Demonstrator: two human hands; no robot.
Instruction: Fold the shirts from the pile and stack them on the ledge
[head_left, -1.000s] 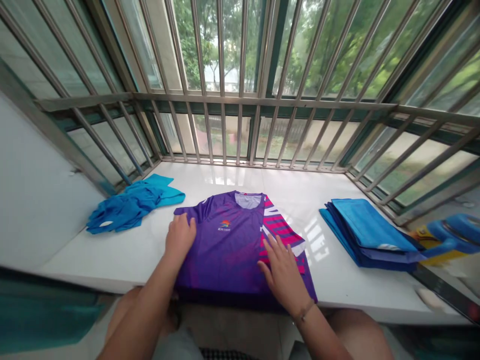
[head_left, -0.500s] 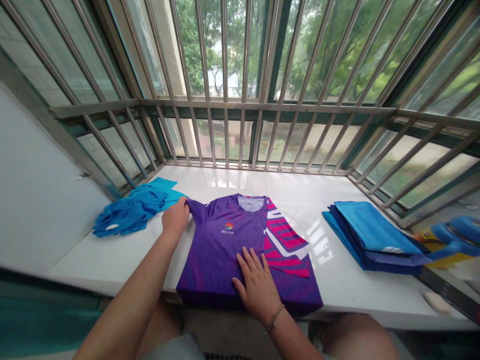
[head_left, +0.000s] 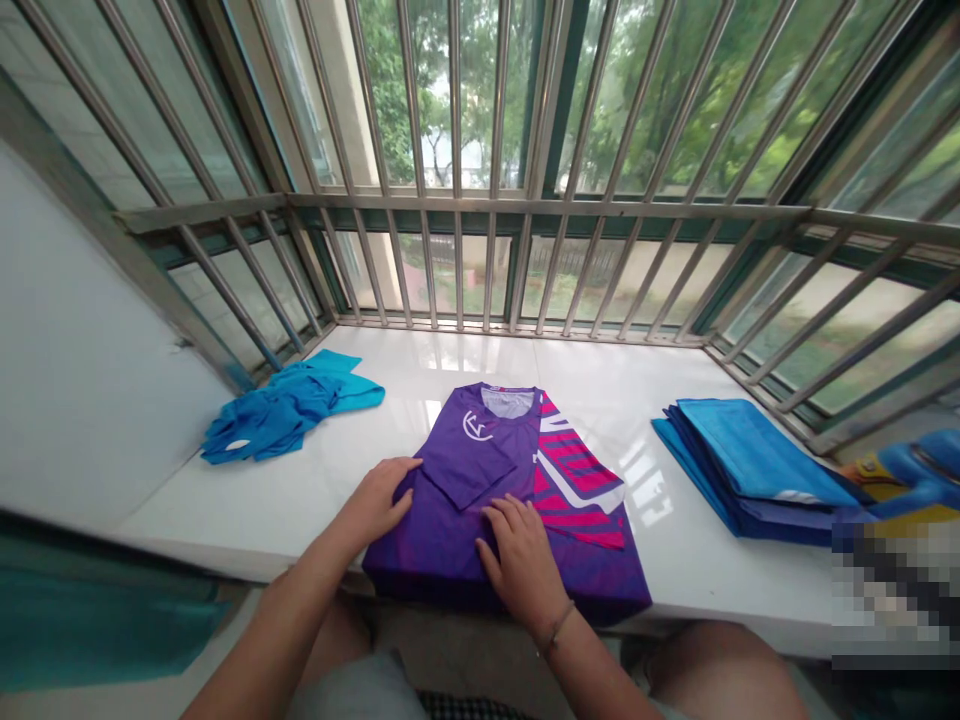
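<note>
A purple T-shirt (head_left: 442, 535) lies spread on the white ledge, its lower part hanging over the front edge. Both sleeves are folded inward over the body: a plain purple one with a white logo on the left, a pink-and-white patterned one on the right. At the shirt's left edge, my left hand (head_left: 381, 505) rests with fingers stretched out and thumb apart. My right hand (head_left: 521, 560) lies open, palm down, on the middle of the shirt, its fingertips by the tip of the left sleeve.
A crumpled heap of blue clothes (head_left: 281, 410) lies at the left. Folded blue garments (head_left: 757, 460) are stacked at the right, beside a blue-and-yellow object (head_left: 911, 475). Metal window bars (head_left: 495, 260) enclose the back of the white ledge (head_left: 600, 360).
My left hand has brought the left sleeve inward over the shirt's chest, let go of it and come down to the left edge. My right hand stays almost in place.
</note>
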